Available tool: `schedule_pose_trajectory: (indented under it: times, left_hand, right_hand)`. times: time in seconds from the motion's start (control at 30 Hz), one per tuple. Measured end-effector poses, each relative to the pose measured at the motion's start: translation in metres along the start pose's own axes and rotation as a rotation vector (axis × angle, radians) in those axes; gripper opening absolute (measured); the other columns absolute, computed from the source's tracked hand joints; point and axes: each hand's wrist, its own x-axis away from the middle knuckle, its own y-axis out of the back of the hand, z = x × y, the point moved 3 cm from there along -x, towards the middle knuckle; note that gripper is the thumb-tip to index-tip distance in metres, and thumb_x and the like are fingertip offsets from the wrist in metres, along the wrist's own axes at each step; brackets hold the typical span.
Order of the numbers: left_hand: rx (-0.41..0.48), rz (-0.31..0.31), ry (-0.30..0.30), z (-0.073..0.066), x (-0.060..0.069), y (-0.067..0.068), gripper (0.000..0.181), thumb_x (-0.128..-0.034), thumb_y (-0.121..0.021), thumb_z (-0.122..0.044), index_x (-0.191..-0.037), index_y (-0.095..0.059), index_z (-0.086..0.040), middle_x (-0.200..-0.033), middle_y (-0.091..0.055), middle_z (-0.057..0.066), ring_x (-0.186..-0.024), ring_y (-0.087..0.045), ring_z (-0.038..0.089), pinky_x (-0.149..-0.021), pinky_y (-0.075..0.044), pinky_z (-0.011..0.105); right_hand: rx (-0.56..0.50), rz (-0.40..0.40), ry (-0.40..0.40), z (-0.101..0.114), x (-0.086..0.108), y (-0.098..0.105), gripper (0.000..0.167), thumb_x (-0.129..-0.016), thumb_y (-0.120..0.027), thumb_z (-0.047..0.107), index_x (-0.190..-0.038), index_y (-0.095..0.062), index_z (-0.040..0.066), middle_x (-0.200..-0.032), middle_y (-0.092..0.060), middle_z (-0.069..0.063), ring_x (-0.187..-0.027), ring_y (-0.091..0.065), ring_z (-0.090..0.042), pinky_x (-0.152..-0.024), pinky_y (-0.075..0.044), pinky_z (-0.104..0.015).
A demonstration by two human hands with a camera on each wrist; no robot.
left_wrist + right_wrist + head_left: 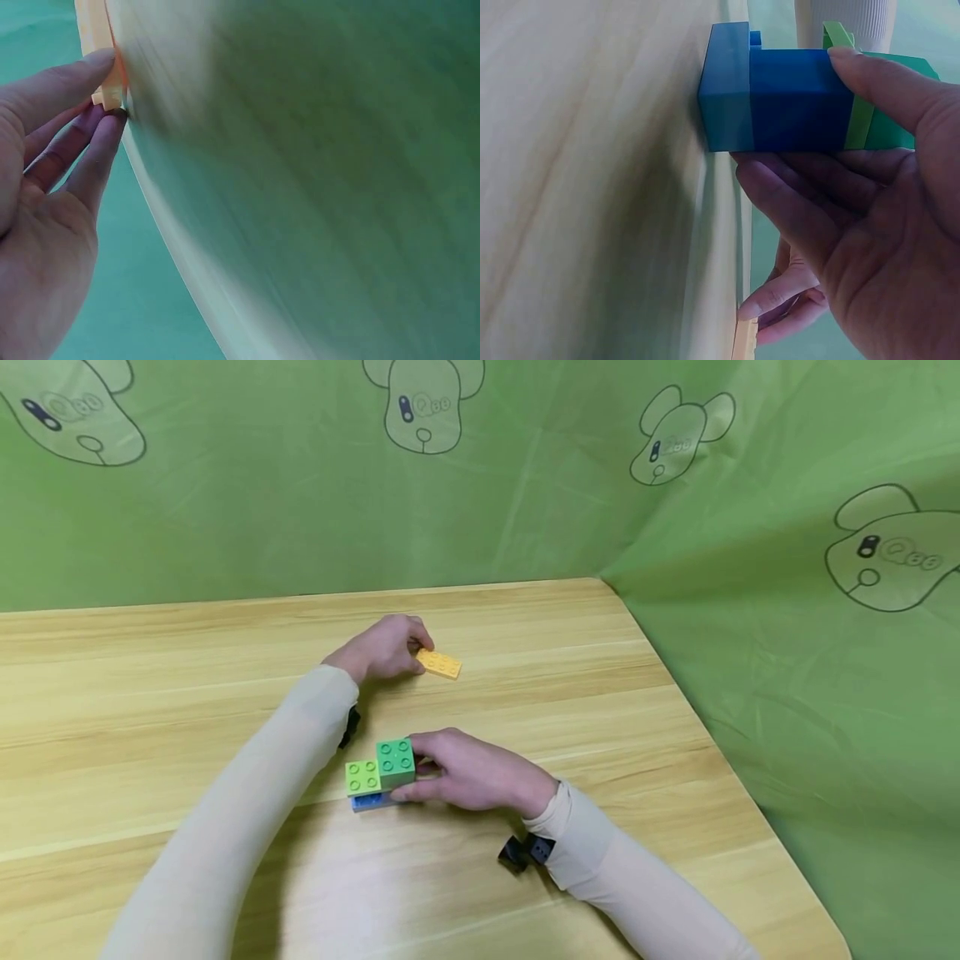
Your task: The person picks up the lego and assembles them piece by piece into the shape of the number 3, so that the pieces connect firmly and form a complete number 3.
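Note:
My left hand (386, 647) pinches one end of a flat yellow-orange toy brick (441, 665) with studs on top. In the left wrist view, the thumb and fingertips are on opposite sides of that brick, close to the table surface. Nearer to me, my right hand (482, 770) grips a stack of toy bricks between thumb and fingers. This stack has a blue brick (726, 90) at its base, then a darker blue brick (801, 101). Above them come a thin lime-green brick (363, 777), jutting out to the left, and a green brick (395, 762) on top.
Both hands work over a wooden table (600, 710). A green cloth (510, 493) with printed bear heads hangs behind and to the right of it. Dark wrist devices sit under the left sleeve (262, 802) and the right sleeve (622, 877).

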Motion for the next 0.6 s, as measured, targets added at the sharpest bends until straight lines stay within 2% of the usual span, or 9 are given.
schedule_pose_trajectory:
  times: [0.13, 0.3, 0.6]
  left_hand:
    - [0.038, -0.019, 0.010, 0.002, 0.004, 0.001, 0.029, -0.0821, -0.077, -0.001, -0.109, -0.069, 0.004, -0.104, -0.061, 0.012, -0.095, -0.056, 0.026, -0.087, -0.047, 0.035]
    - [0.077, -0.041, 0.025, 0.003, 0.010, 0.003, 0.030, -0.0823, -0.078, -0.004, -0.109, -0.069, 0.004, -0.104, -0.063, 0.014, -0.095, -0.058, 0.026, -0.086, -0.049, 0.035]
    - [0.154, -0.054, 0.098, 0.006, 0.024, 0.005, 0.034, -0.0832, -0.078, -0.006, -0.114, -0.067, 0.002, -0.106, -0.061, 0.014, -0.097, -0.056, 0.026, -0.086, -0.047, 0.037]
  right_hand:
    - [0.011, -0.004, -0.002, -0.001, 0.001, 0.000, 0.026, -0.093, -0.070, 0.030, -0.110, -0.063, 0.011, -0.099, -0.065, 0.011, -0.091, -0.063, -0.005, -0.081, -0.051, -0.020]
    - [0.009, -0.005, -0.008, -0.001, 0.001, 0.000, 0.026, -0.093, -0.070, 0.030, -0.109, -0.063, 0.010, -0.098, -0.065, 0.010, -0.090, -0.063, -0.006, -0.081, -0.051, -0.020]
    - [0.028, -0.006, -0.024, -0.001, 0.001, 0.000, 0.025, -0.093, -0.070, 0.031, -0.107, -0.062, 0.012, -0.096, -0.064, 0.009, -0.086, -0.061, -0.008, -0.077, -0.052, -0.022]
